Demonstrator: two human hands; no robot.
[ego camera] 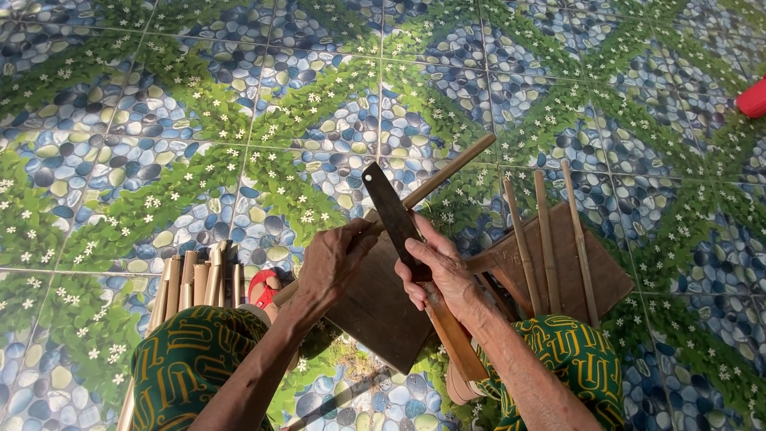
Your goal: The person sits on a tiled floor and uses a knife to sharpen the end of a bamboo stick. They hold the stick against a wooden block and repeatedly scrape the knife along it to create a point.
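My right hand (444,273) grips a big knife with a dark flat blade (390,209) and a wooden handle (455,339). The blade points up and away from me. My left hand (329,267) holds a long bamboo stick (449,170) that slants up to the right and passes behind the blade. Both hands sit above a dark wooden board (378,307) lying on the floor between my knees. Green patterned cloth (187,355) covers my legs.
The floor is tiled with a pebble, leaf and flower pattern (199,104). A bundle of split bamboo strips (194,281) lies at my left. Three thin bamboo sticks (547,239) rest on a second brown board (592,267) at my right. A red sandal (263,287) shows by the left board. A red object (752,98) sits at the right edge.
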